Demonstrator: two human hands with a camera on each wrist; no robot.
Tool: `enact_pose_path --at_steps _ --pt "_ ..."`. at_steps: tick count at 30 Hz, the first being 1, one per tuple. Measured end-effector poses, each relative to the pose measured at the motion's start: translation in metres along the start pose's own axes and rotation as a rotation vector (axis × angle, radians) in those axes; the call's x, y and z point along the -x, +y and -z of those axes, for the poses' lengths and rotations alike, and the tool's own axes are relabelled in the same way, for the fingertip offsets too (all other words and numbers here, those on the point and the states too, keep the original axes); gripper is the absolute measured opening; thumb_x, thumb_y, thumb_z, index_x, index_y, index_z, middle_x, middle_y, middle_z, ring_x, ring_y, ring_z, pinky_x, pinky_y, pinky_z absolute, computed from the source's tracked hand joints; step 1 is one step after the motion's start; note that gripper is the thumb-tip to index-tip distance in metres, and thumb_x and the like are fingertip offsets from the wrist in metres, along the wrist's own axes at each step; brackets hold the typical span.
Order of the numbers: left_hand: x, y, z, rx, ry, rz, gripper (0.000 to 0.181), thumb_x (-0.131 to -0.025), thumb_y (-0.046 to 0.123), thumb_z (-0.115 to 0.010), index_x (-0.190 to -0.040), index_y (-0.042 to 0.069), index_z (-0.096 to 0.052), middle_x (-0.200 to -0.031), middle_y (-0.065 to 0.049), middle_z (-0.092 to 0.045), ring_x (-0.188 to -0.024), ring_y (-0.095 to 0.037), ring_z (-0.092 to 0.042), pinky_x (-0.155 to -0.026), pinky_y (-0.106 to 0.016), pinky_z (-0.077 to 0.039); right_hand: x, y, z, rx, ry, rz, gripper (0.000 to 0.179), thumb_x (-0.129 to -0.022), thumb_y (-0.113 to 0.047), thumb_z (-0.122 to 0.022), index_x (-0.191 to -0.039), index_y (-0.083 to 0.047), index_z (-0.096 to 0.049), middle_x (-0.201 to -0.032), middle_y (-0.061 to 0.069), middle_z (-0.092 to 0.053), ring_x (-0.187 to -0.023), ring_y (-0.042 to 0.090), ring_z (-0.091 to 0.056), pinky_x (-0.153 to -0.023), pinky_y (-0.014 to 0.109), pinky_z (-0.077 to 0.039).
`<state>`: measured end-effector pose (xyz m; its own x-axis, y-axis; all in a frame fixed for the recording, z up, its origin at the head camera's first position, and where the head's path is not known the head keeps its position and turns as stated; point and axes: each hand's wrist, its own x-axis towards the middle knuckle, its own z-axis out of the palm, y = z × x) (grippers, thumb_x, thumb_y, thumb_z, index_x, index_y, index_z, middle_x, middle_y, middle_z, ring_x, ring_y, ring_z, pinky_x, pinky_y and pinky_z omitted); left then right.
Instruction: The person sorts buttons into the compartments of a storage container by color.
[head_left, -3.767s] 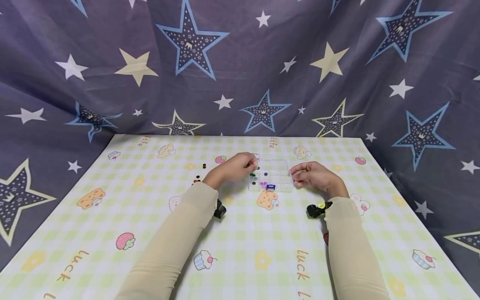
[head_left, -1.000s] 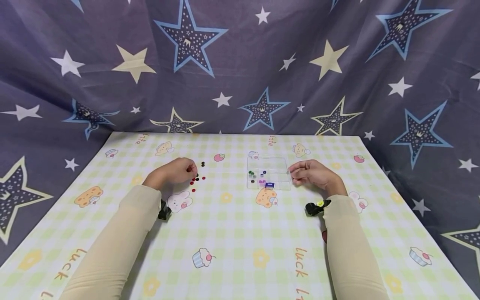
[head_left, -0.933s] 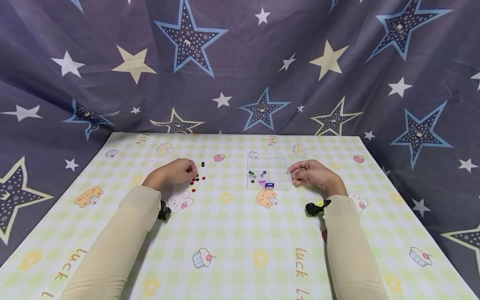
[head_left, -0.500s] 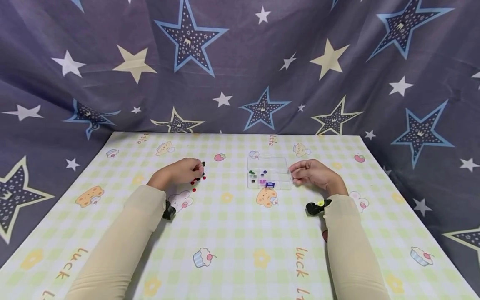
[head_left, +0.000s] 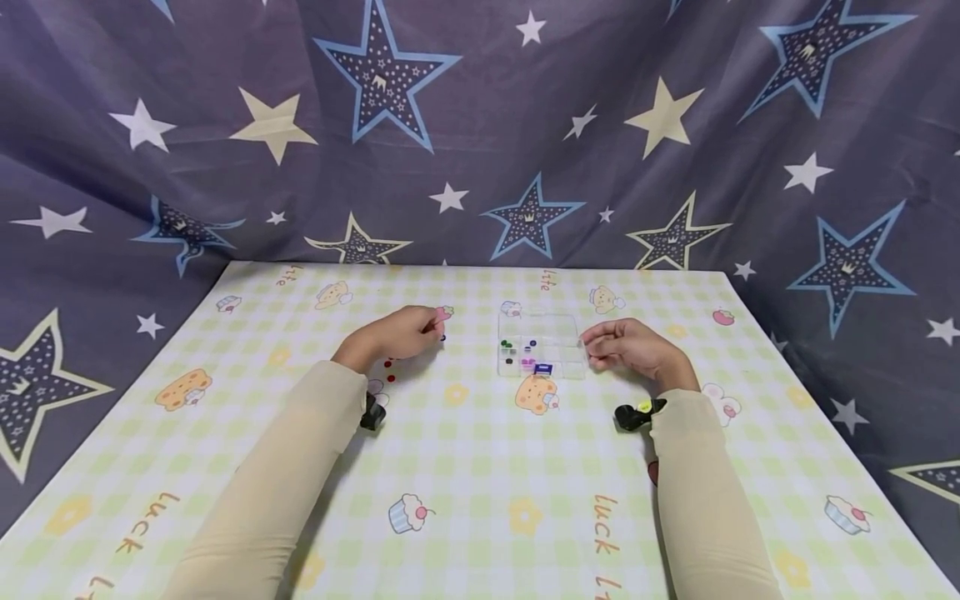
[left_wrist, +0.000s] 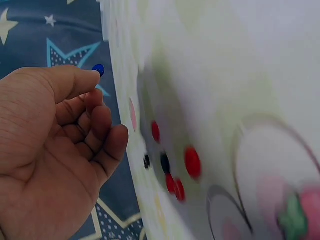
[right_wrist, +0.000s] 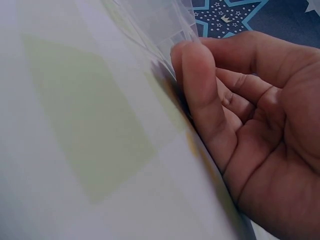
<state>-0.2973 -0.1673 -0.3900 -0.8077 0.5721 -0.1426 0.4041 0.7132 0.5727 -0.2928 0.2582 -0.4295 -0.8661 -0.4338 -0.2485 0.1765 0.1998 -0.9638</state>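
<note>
Clear compartment box (head_left: 567,354): stood open on a checked table (head_left: 465,467), before a star-printed cloth (head_left: 450,125). Reached forward from the near side in pale sleeves (head_left: 277,475), slanting inward with the left arm and running nearly straight ahead with the right, with a black device (head_left: 372,412) strapped at each wrist. Lay, in the box's case, with its long axis left to right, about parallel to the far table edge, the lid folded back toward the cloth and a blue label (head_left: 543,369) at the near side. Gripped the box's right edge between the bent fingers and thumb of the right hand (head_left: 636,348). Hovered with the left hand (head_left: 401,333), back uppermost, left of the box and well apart from it. Pinched a blue disc (left_wrist: 99,69) at the fingertips, tipped on a slant, with the other fingers curled toward the palm. Showed red discs (left_wrist: 193,162) and dark discs (left_wrist: 165,163) loose near that hand, and green discs (head_left: 506,343) and pink discs (head_left: 528,362) in the box's left part.
</note>
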Motion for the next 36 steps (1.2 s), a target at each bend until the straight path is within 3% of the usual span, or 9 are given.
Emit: enact_pose_path --at_steps 7,18,26,31,36 --pt "-0.017 0.018 -0.007 -0.036 0.021 -0.037 0.018 -0.107 0.012 -0.046 -0.106 0.006 -0.063 -0.092 -0.005 -0.060 -0.074 -0.019 -0.048 -0.076 -0.036 -0.042 0.000 -0.001 0.000 -0.002 0.004 -0.012 0.036 -0.099 0.006 -0.057 -0.132 0.019 -0.050 -0.097 0.010 -0.068 -0.077 0.015 -0.067 -0.074 0.028 -0.058" --pt "-0.039 0.048 -0.017 -0.047 0.041 -0.093 0.017 -0.107 0.013 -0.048 -0.105 0.007 -0.063 -0.093 -0.005 -0.061 -0.081 -0.018 -0.050 -0.080 -0.035 -0.043 -0.001 0.000 0.000 -0.010 -0.001 -0.007 0.036 -0.099 0.006 -0.058 -0.132 0.018 -0.050 -0.096 0.009 -0.069 -0.077 0.015 -0.068 -0.074 0.028 -0.058" --pt "-0.052 0.067 -0.026 -0.079 0.051 -0.089 0.017 -0.108 0.019 -0.048 -0.105 0.013 -0.063 -0.095 -0.001 -0.061 -0.084 -0.017 -0.052 -0.087 -0.041 -0.040 0.000 0.001 0.001 -0.014 -0.020 0.013 0.036 -0.098 0.006 -0.058 -0.132 0.017 -0.051 -0.097 0.010 -0.069 -0.076 0.015 -0.068 -0.074 0.028 -0.058" --pt "-0.063 0.074 -0.032 -0.030 0.050 -0.178 0.013 -0.106 0.011 -0.050 -0.100 0.008 -0.062 -0.088 -0.004 -0.058 -0.078 -0.016 -0.050 -0.082 -0.034 -0.043 0.000 0.001 0.001 -0.016 -0.020 0.008 0.037 -0.098 0.007 -0.058 -0.133 0.018 -0.050 -0.097 0.009 -0.070 -0.076 0.015 -0.068 -0.074 0.028 -0.058" --pt "-0.070 0.083 -0.040 -0.006 0.068 -0.202 0.011 -0.102 0.007 -0.053 -0.098 0.007 -0.062 -0.084 -0.003 -0.058 -0.073 -0.015 -0.049 -0.077 -0.030 -0.044 0.000 -0.001 0.001 -0.012 -0.016 0.009 0.037 -0.099 0.006 -0.057 -0.133 0.018 -0.049 -0.097 0.010 -0.071 -0.076 0.015 -0.068 -0.074 0.028 -0.058"
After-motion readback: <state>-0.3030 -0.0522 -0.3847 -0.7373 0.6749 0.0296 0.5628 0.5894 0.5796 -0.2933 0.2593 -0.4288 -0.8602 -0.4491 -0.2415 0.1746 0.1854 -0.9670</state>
